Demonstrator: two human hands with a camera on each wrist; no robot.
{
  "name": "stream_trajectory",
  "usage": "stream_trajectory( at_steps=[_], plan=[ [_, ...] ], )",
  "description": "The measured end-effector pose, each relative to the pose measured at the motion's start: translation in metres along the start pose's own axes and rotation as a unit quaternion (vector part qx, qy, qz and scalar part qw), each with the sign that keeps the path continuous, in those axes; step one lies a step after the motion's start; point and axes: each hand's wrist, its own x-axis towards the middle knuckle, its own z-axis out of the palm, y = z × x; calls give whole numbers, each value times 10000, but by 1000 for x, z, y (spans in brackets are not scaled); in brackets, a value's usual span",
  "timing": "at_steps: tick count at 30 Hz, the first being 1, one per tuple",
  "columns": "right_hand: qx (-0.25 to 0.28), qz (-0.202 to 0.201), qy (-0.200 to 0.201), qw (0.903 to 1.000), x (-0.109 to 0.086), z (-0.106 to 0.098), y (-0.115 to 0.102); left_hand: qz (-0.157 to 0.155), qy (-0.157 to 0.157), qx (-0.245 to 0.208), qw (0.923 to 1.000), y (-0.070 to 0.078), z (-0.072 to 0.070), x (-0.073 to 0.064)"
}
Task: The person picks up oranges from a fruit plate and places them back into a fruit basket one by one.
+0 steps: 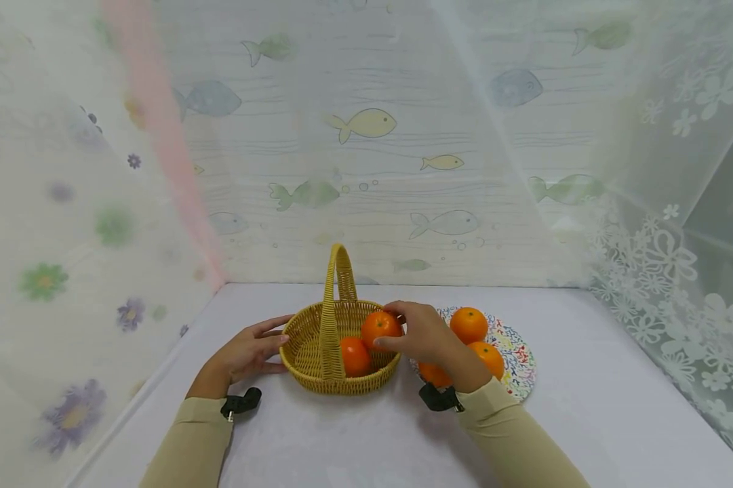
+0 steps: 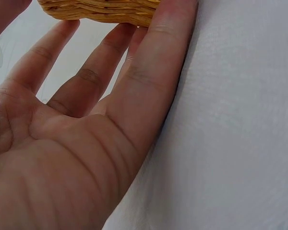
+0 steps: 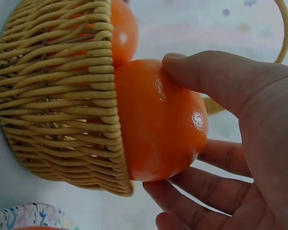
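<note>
A yellow wicker basket point(image 1: 308, 383) with a tall arched handle stands on the table. At its left end my left hand point(image 1: 253, 352) touches the outer wall with fairly straight, spread fingers; in the left wrist view the fingertips meet the wicker. Over the basket's right rim, my right hand point(image 1: 424, 332) grips a shiny orange-red fruit point(image 3: 158, 120) between thumb and fingers. This fruit is partly below the rim in the head view. Another orange-red fruit point(image 1: 355, 357) lies inside the basket, partly hidden by the handle.
Right of the basket, a plate with a colourful pattern point(image 1: 521, 362) bears several orange fruits point(image 1: 468, 325), some partly hidden by my right arm. White cloth covers the table point(image 1: 354, 440). Behind hangs a fish-print curtain point(image 1: 366, 190), with floral cloth at the sides.
</note>
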Motion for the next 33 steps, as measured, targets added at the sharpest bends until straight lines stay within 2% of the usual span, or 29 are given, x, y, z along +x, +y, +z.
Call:
stream_trajectory(
  at_steps=[15,23,29,33],
  plan=[
    [-81,-353,-262,9990,0,14,1,-15,82,-16,10000,2,3,-2],
    [-173,-342,-395,9985,2,19,0,25,11,32,10000,1,1,-2],
    [-468,-618,-370,9963,6,24,4,-18,28,57,10000,2,1,-2],
    [-604,-663,-325,9954,7,28,7,-42,51,62,10000,2,1,-1]
  ],
)
